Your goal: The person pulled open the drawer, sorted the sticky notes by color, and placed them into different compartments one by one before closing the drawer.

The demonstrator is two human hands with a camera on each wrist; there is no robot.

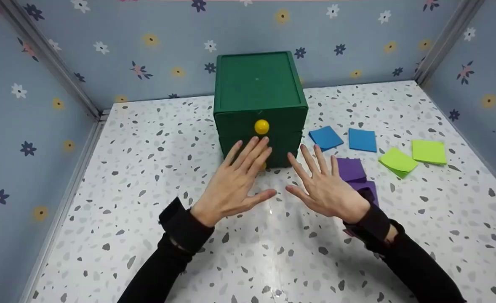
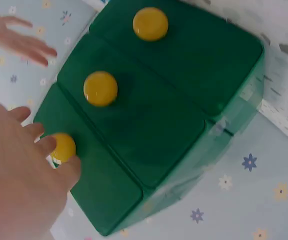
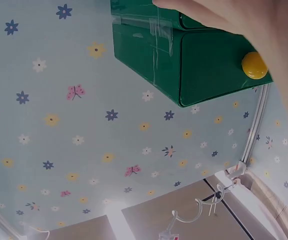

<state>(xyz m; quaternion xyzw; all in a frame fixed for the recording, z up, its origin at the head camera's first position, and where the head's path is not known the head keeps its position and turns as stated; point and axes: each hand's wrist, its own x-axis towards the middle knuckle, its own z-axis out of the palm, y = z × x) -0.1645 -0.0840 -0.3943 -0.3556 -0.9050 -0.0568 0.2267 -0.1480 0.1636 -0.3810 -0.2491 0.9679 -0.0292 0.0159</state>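
A green drawer box [image 1: 258, 82] stands against the back wall. Its front carries three drawers with round yellow knobs [image 2: 100, 89], one above another in the left wrist view. My left hand [image 1: 233, 185], fingers extended, hovers before the box and hides part of the lower front in the head view. My right hand [image 1: 326, 187] is spread, palm down, to the right of it, partly covering two purple square pads [image 1: 352, 169]. Neither hand holds anything. Whether the left fingertips touch the box, I cannot tell.
Two blue square pads [image 1: 362, 139] lie to the right of the box. Farther right are two lime-green pads [image 1: 428, 152]. The speckled white tabletop [image 1: 138, 168] is bordered by flower-patterned walls [image 1: 155, 59] at the back and both sides.
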